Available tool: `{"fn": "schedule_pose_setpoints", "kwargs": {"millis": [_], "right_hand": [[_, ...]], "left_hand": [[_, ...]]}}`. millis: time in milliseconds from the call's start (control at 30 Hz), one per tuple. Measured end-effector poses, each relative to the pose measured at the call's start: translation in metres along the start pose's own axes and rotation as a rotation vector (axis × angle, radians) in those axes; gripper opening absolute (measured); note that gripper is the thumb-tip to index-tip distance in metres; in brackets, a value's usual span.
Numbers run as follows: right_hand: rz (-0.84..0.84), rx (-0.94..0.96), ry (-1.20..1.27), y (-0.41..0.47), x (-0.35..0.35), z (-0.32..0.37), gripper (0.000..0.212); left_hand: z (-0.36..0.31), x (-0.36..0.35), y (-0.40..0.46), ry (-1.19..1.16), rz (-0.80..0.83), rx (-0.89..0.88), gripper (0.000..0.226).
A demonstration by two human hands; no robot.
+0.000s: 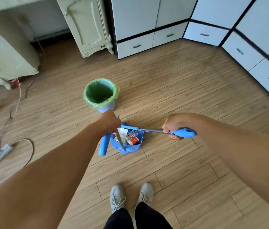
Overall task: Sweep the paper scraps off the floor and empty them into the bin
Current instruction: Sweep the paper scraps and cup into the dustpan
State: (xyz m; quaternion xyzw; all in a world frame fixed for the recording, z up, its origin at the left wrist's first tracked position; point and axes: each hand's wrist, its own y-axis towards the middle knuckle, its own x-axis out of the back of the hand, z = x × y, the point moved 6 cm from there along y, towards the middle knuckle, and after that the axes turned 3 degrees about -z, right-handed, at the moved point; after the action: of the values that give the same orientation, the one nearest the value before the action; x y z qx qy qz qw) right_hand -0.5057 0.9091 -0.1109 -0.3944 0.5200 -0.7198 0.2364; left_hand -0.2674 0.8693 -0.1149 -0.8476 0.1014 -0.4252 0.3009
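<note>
A blue dustpan (pixel 133 147) sits low over the wooden floor, holding white paper scraps (pixel 122 134) and a small red cup (pixel 134 140). My left hand (pixel 110 121) grips the dustpan's upright handle (pixel 104 144) with its blue grip. My right hand (pixel 174 125) grips the blue-ended broom handle (pixel 182 133). The broom's metal shaft runs left to its blue head (pixel 128 126) at the dustpan's far edge. A blue bin (pixel 100 93) with a green liner stands just beyond the dustpan, open at the top.
Cream cabinets (pixel 84 25) stand at the back left, white drawer units (pixel 163 35) along the back and right. Cables and a power strip (pixel 0 153) lie on the floor at left. My shoes (pixel 130 195) are below the dustpan.
</note>
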Motion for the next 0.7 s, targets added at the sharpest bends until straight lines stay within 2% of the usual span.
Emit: {"fn": "schedule_pose_setpoints", "kwargs": {"millis": [133,200,267,400,500,633,700], "right_hand": [[-0.046,-0.013,0.083,-0.006,0.009,0.001,0.042],[-0.072,-0.028,0.121,0.004,0.003,0.006,0.037],[-0.091,-0.038,0.145,0.015,-0.009,0.014,0.019],[-0.102,-0.072,0.148,0.026,-0.044,0.019,0.026],[-0.048,-0.095,0.098,0.010,-0.069,0.017,0.016],[0.029,-0.107,0.204,-0.016,-0.064,0.012,0.026],[-0.002,-0.126,0.237,-0.025,-0.059,0.013,0.041]], "left_hand": [[0.005,0.011,-0.010,0.075,-0.032,-0.031,0.013],[0.010,0.019,-0.013,0.106,-0.028,-0.051,0.016],[0.019,0.027,-0.013,0.145,-0.028,-0.066,0.017],[0.033,0.027,-0.015,0.192,-0.009,-0.106,0.019],[0.036,0.019,-0.017,0.204,0.021,-0.162,0.021],[0.045,0.020,-0.021,0.203,0.031,-0.168,0.019],[0.052,0.022,-0.021,0.185,0.027,-0.164,0.020]]}}
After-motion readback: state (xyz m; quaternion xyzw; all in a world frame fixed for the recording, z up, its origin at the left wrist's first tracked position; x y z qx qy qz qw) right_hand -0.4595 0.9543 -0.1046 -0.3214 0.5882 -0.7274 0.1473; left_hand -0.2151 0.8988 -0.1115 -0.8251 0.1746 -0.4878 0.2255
